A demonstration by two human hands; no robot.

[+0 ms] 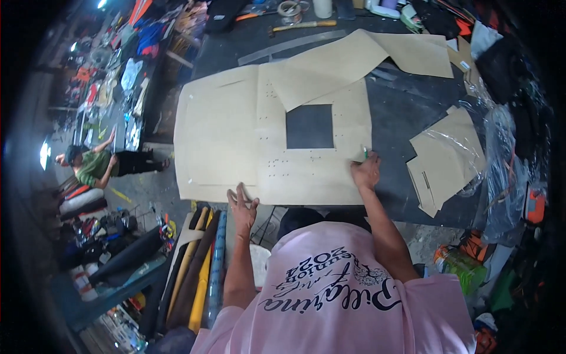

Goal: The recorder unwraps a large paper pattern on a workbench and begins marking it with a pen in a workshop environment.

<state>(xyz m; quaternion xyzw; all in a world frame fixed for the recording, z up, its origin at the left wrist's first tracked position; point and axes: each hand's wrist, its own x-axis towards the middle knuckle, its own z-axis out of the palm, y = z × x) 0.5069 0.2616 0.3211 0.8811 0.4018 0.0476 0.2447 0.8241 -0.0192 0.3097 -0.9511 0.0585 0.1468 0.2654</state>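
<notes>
A large tan card pattern sheet (218, 135) lies flat on the dark table, with a rectangular cut-out and groups of small holes in its right half. My left hand (242, 206) rests at its near edge, fingers spread on the card and holding nothing. At the sheet's right edge, my right hand (367, 172) is closed around a slim, green pen-like tool (365, 153), mostly hidden by the fingers. A long, bent card piece (354, 56) overlaps the far side of the sheet and reaches past it to the right.
Smaller card patterns (445, 156) lie on the right under clear plastic. A hammer (303, 26), a tape roll (289, 10) and a clear ruler-like strip (289, 47) are at the back. Fabric rolls (197, 265) stand at the near left. Another person (97, 162) is off to the left.
</notes>
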